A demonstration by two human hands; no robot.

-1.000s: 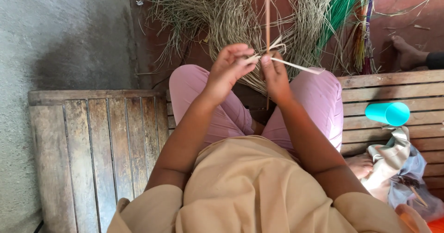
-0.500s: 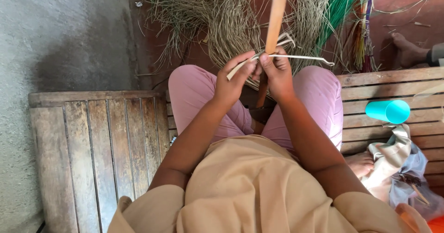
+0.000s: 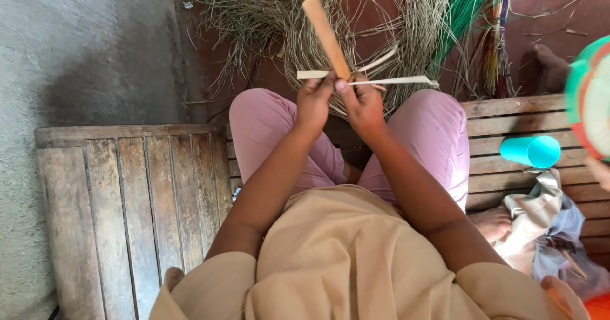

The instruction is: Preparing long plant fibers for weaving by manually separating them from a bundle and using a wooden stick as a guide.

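Above the lap of a seated person in pink trousers, two hands meet close together, nearly touching. The left hand [image 3: 314, 101] is closed in a pinch on a pale flat strip [image 3: 311, 74] whose free end pokes out to the left. The right hand [image 3: 361, 107] is closed too, thumb and fingers gripping one flat orange-brown stick [image 3: 325, 34] at its lower end; the stick rises tilted up and to the left. A second pale strip [image 3: 400, 80] runs from the right hand's grip out to the right, and a third, shorter pale piece [image 3: 380, 60] angles up and right behind it. On the floor beyond the knees lies one large heap of dry straw-coloured fibres [image 3: 286, 21], with one bundle of green fibres [image 3: 464, 8] beside it on the right. The person sits on a slatted wooden bench [image 3: 127, 193]. To the right, on the bench, one turquoise cup [image 3: 532, 151] lies on its side, and just below it sits one crumpled bundle of cloth [image 3: 540, 221]. At the far right edge, part of a round woven piece [image 3: 591, 97] with green and orange rim shows, blurred.
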